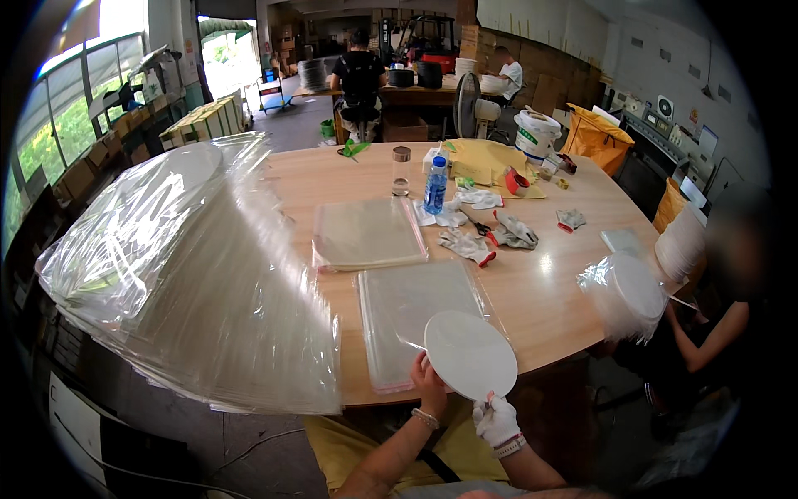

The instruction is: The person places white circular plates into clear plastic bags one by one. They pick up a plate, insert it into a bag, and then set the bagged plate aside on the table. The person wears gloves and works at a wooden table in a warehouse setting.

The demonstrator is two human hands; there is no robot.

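Observation:
A flat white round disc (470, 356) is held tilted over the table's near edge. My right hand (497, 422), in a white glove, grips its lower rim with the thumb on top. My bare left hand (427, 384), with a beaded bracelet at the wrist, is closed at the disc's left rim; its fingertips are partly hidden. Just beyond and left of the disc lies a stack of clear plastic bags (407, 303), partly covered by it. A second stack of clear bags (366, 229) sits farther back.
A large fanned pile of bagged discs (224, 308) fills the table's left side. Gloves (465, 245), a blue-capped bottle (435, 187), a glass jar (401, 170) and red tape (516, 181) lie farther back. At right, a co-worker sits by a bagged disc (636, 287) and stacked white discs (682, 241).

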